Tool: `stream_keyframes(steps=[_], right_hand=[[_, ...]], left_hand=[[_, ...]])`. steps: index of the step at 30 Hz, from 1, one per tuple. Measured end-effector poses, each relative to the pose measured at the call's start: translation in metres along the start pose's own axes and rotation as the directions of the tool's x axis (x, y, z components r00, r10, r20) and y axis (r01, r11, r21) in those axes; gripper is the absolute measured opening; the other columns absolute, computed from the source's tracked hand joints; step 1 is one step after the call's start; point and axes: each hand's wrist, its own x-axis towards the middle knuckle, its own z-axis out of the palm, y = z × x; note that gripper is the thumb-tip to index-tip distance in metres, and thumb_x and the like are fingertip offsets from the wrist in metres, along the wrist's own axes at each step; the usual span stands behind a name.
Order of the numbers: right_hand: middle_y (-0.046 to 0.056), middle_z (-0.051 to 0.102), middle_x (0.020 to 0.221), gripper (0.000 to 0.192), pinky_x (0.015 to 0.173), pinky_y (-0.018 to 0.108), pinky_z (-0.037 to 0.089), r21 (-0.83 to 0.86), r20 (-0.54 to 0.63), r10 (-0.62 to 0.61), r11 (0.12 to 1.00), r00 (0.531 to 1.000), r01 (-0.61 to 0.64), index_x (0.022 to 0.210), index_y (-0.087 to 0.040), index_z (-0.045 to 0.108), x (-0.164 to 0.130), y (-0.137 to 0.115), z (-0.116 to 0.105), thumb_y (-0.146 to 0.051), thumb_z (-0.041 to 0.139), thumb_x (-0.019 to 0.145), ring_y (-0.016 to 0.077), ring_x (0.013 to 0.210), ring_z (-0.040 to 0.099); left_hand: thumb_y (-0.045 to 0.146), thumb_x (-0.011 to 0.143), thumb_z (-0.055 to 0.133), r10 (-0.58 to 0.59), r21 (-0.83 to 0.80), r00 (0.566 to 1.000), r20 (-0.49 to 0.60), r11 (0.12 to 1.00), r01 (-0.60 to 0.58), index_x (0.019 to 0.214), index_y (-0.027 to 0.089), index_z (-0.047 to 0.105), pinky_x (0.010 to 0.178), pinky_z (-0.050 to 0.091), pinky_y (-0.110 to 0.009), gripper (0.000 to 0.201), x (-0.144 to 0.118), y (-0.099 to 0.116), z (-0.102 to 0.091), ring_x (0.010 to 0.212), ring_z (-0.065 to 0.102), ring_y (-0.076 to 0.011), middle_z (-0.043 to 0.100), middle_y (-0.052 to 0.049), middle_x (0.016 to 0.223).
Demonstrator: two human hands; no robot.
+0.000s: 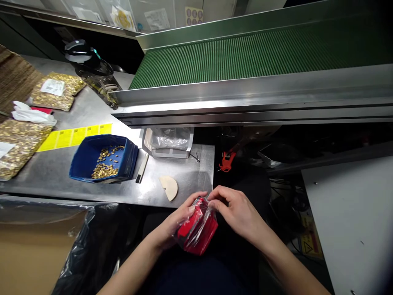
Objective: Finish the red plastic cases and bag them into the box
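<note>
A red block-like item (202,235) with dark grey parts sits inside a clear plastic bag (205,217), above my lap. My left hand (175,221) is wrapped round its left side, thumb on top. At the bag's upper right, my right hand (236,207) pinches the plastic between thumb and fingertips. What exactly the red item is, I cannot make out through the shiny wrap. Just beyond my left hand, a pale half-round piece (169,187) lies on the metal table (150,194).
A blue bin (127,164) holds small brass parts; bags of brass parts (58,91) lie farther left. A green conveyor (215,59) crosses the back. Nearby are a white-framed tray (170,153), a bottle (95,71), orange-handled cutters (226,162) and a black-lined box (37,254).
</note>
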Motion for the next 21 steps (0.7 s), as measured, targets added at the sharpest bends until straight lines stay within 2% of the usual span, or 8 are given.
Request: stream_keyframes(steps=[5, 7, 9, 12, 14, 17, 19, 21], right_hand=[[0.005, 0.066, 0.095, 0.014, 0.080, 0.029, 0.046, -0.193, 0.191, -0.293, 0.925, 0.937, 0.328, 0.098, -0.019, 0.063, -0.013, 0.016, 0.012, -0.019, 0.050, 0.104, 0.0184, 0.087, 0.060], [0.006, 0.064, 0.094, 0.018, 0.077, 0.031, 0.045, -0.267, 0.301, -0.288, 0.890, 0.909, 0.370, 0.097, -0.019, 0.061, -0.022, 0.023, 0.017, -0.020, 0.046, 0.106, 0.0197, 0.086, 0.058], [0.005, 0.064, 0.094, 0.016, 0.076, 0.029, 0.045, -0.239, 0.371, -0.209, 0.920, 0.905, 0.311, 0.095, -0.019, 0.060, -0.032, 0.027, 0.020, -0.016, 0.047, 0.104, 0.0190, 0.085, 0.058], [0.000, 0.067, 0.094, 0.014, 0.076, 0.023, 0.045, -0.045, 0.430, -0.067, 0.994, 0.901, 0.095, 0.092, -0.020, 0.062, -0.043, 0.024, 0.023, -0.009, 0.054, 0.097, 0.0150, 0.084, 0.062], [-0.003, 0.068, 0.089, 0.015, 0.074, 0.021, 0.043, 0.072, 0.482, 0.005, 0.996, 0.876, -0.045, 0.087, -0.021, 0.064, -0.046, 0.019, 0.026, -0.009, 0.059, 0.094, 0.0127, 0.080, 0.062], [-0.004, 0.067, 0.078, 0.010, 0.065, 0.020, 0.040, 0.180, 0.589, 0.056, 0.963, 0.806, -0.199, 0.080, -0.018, 0.068, -0.045, 0.016, 0.030, -0.018, 0.068, 0.090, 0.0114, 0.070, 0.058], [-0.003, 0.065, 0.073, 0.014, 0.062, 0.021, 0.039, 0.233, 0.648, 0.082, 0.925, 0.758, -0.299, 0.081, -0.017, 0.072, -0.045, 0.017, 0.027, -0.028, 0.072, 0.090, 0.0118, 0.066, 0.055], [0.001, 0.069, 0.080, 0.022, 0.068, 0.023, 0.044, 0.269, 0.659, 0.101, 0.894, 0.745, -0.359, 0.087, -0.017, 0.075, -0.046, 0.021, 0.019, -0.039, 0.074, 0.090, 0.0152, 0.073, 0.059]], left_hand=[[0.050, 0.103, 0.046, -0.248, -0.382, 0.957, 0.150, 0.878, 0.288, 0.153, 0.033, 0.041, 0.066, 0.064, -0.041, 0.053, -0.017, 0.000, 0.007, 0.089, 0.078, -0.0317, 0.072, -0.013, 0.123], [0.065, 0.100, 0.041, -0.272, -0.444, 0.940, 0.205, 0.831, 0.337, 0.154, 0.030, 0.039, 0.054, 0.061, -0.032, 0.064, -0.030, -0.002, 0.004, 0.089, 0.079, -0.0351, 0.073, -0.018, 0.120], [0.077, 0.094, 0.042, -0.240, -0.424, 0.951, 0.196, 0.853, 0.303, 0.153, 0.025, 0.038, 0.052, 0.059, -0.026, 0.079, -0.044, -0.011, -0.001, 0.090, 0.079, -0.0357, 0.072, -0.021, 0.120], [0.069, 0.086, 0.066, -0.238, -0.144, 0.959, 0.153, 0.955, 0.260, 0.155, 0.028, 0.030, 0.048, 0.054, -0.021, 0.088, -0.062, -0.029, -0.009, 0.071, 0.079, -0.0261, 0.073, -0.015, 0.108], [0.060, 0.084, 0.076, -0.227, 0.167, 0.973, 0.027, 0.961, 0.220, 0.154, 0.028, 0.032, 0.049, 0.052, -0.021, 0.089, -0.068, -0.038, -0.008, 0.061, 0.072, -0.0179, 0.072, -0.007, 0.095], [0.057, 0.082, 0.079, 0.080, 0.587, 0.969, -0.234, 0.806, 0.075, 0.156, 0.030, 0.033, 0.077, 0.059, -0.034, 0.092, -0.069, -0.033, 0.000, 0.091, 0.068, -0.0226, 0.066, -0.011, 0.116], [0.055, 0.087, 0.075, 0.273, 0.729, 0.942, -0.194, 0.683, -0.048, 0.157, 0.036, 0.033, 0.104, 0.051, -0.045, 0.084, -0.067, -0.020, 0.007, 0.125, 0.056, -0.0305, 0.051, -0.013, 0.146], [0.054, 0.096, 0.062, 0.298, 0.756, 0.955, -0.011, 0.628, -0.187, 0.152, 0.038, 0.045, 0.116, 0.039, -0.051, 0.060, -0.067, -0.007, 0.011, 0.142, 0.043, -0.0339, 0.039, -0.011, 0.158]])
